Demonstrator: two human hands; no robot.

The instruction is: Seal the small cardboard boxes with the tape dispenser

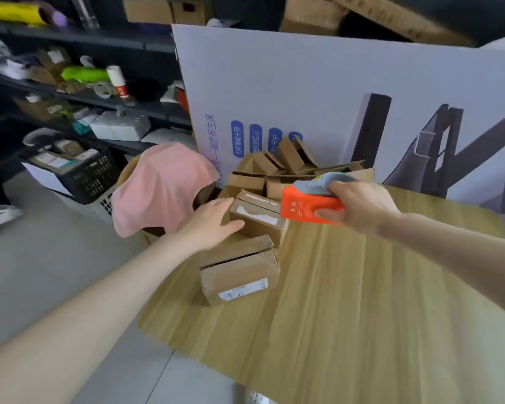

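Two small cardboard boxes sit near the left edge of the wooden table. The far box shows tape along its top; my left hand rests against its left side with fingers straight. The near box lies below it, its top flaps closed with a dark gap between them. My right hand grips the orange tape dispenser, held in the air just right of the far box, with the grey tape roll under my fingers.
A heap of small open boxes lies at the table's back. Behind it stands a big white printed carton. A pink cloth drapes over something left of the table. Dark shelves and a black crate fill the left.
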